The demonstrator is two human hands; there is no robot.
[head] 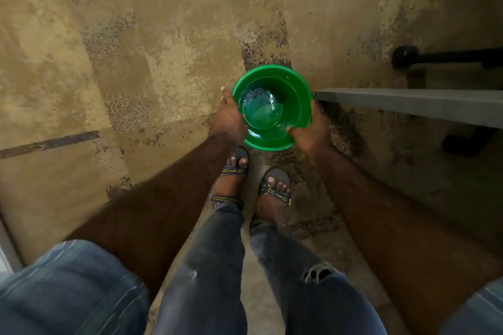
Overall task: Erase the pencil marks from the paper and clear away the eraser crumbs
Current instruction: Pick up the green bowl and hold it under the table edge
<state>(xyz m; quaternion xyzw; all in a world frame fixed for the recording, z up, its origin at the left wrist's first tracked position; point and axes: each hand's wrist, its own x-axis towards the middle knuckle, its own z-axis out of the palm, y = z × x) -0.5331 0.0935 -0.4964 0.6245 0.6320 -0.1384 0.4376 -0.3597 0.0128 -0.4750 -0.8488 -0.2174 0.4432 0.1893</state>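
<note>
Floor (136,35) of mottled tan (worn patches) beneath green bucket (272,84).

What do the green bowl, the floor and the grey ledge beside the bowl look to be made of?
Bowl: likely moulded plastic, glossy, with bright highlights on its rim, held by both hands. Floor: looks like worn vinyl or linoleum sheet, matte, with patches scuffed dark; it could be painted concrete. Ledge: flat matte grey, maybe laminate board; unclear.
</note>
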